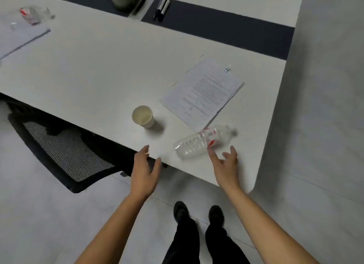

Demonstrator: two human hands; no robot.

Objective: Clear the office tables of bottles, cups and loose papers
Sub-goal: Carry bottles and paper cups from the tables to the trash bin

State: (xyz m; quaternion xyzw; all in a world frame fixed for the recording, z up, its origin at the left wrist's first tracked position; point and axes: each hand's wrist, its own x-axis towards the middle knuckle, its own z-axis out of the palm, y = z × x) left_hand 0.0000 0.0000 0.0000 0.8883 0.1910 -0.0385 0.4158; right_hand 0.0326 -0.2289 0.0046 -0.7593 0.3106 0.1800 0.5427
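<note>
A: Where are the hands?
B: Both reach over the near edge of a white surface (88, 70). The left hand (144, 170) is spread, its grip released and holding nothing. The right hand (224, 164) is spread too, grip released, one fingertip at or just touching a clear plastic bottle (202, 142).

A: How does the bottle lie?
B: On its side near the edge, red-and-white label around it, its cap end beside a stack of printed papers (202, 92) held by a binder clip (227, 68).

A: Anything else close by?
B: A paper cup (143, 117) stands upright, left of the bottle and apart from it. Far left, blurred, lie a second bottle (34, 14) and more papers (17, 39). Dark markers (162, 8) rest on a dark strip at the back. A mesh office chair (65, 151) sits under the near edge
</note>
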